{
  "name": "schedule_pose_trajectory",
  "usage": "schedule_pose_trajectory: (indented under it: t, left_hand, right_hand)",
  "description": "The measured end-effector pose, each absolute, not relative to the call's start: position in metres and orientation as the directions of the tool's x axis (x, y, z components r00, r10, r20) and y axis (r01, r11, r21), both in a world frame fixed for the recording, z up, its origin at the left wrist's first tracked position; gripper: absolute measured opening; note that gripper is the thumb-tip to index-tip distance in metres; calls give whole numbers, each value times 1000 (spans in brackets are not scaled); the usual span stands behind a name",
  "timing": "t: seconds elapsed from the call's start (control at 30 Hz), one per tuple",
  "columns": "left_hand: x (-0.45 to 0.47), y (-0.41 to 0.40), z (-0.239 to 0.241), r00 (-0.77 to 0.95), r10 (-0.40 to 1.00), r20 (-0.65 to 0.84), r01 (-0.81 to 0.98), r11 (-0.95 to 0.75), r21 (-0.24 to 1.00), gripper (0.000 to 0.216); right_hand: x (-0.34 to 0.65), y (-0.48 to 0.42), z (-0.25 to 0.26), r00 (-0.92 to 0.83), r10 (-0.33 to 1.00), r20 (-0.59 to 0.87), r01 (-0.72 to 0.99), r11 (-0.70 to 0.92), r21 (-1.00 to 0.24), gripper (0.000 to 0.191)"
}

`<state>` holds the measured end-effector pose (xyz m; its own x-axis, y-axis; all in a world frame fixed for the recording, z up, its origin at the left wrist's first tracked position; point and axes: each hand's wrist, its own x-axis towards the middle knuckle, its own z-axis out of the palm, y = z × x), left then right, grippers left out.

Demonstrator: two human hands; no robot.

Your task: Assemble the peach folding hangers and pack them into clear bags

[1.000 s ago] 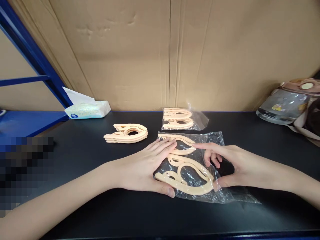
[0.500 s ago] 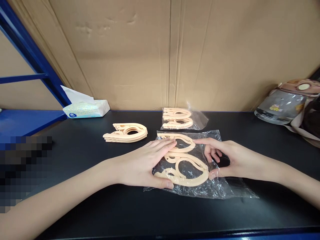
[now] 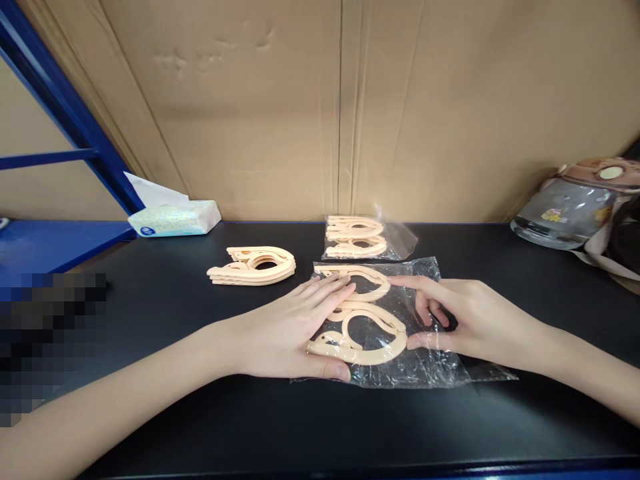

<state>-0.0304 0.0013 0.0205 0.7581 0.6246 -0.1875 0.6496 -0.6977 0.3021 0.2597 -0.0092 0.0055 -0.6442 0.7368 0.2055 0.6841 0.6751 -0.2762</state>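
Tissue pack (image 3: 175,218): far left, well beyond the left fingertips.
Loose hangers (image 3: 253,265): stacked, just beyond the left fingers.
Left hand (image 3: 285,330): fingers spread flat, thumb pressing the near edge of the bag.
Clear bag (image 3: 400,360): holds peach hangers (image 3: 360,327), lying between both hands.
Right hand (image 3: 475,320): forefinger and thumb extended wide, pressing the bag's right side.
Second bagged set (image 3: 357,237): beyond both fingertips.
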Motion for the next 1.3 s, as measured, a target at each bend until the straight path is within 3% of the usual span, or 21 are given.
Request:
schedule_pose_trajectory:
  t: [0.13, 0.27, 0.4, 0.57, 0.7, 0.8, 0.97, 1.17, 1.3]
  left_hand:
    - [-30, 0, 22, 755, 617, -223, 656, -701, 280, 109]
    - [-30, -2, 24, 760, 602, -246, 650, -710, 269, 114]
    - [-35, 0, 34, 746, 625, -229, 666, -699, 262, 112]
    - [-70, 26, 62, 611, 789, -61, 784, -593, 183, 105]
    - [-117, 59, 71, 468, 872, -146, 884, -461, 80, 108]
    - [-143, 75, 68, 406, 897, -172, 914, -400, 72, 101]
    - [-156, 76, 65, 450, 887, -106, 890, -436, 133, 73]
    - [-153, 78, 64, 428, 889, -162, 903, -413, 120, 81]
    - [-148, 75, 64, 467, 882, -63, 879, -455, 141, 75]
  right_hand:
    - [267, -8, 12, -704, 646, 296, 650, 753, -99, 34]
    - [271, -8, 19, -780, 545, 308, 580, 814, 30, 33]
    - [271, -9, 24, -784, 543, 302, 566, 824, -12, 32]
    - [274, -7, 21, -729, 623, 282, 627, 774, -89, 30]
    - [278, -4, 18, -671, 695, 258, 678, 716, -164, 32]
    - [279, -4, 19, -667, 701, 252, 671, 712, -205, 34]
    - [279, -8, 24, -628, 726, 280, 704, 684, -192, 39]
    - [278, -9, 25, -601, 725, 337, 713, 676, -184, 35]
    - [281, -7, 22, -582, 734, 351, 725, 663, -184, 35]
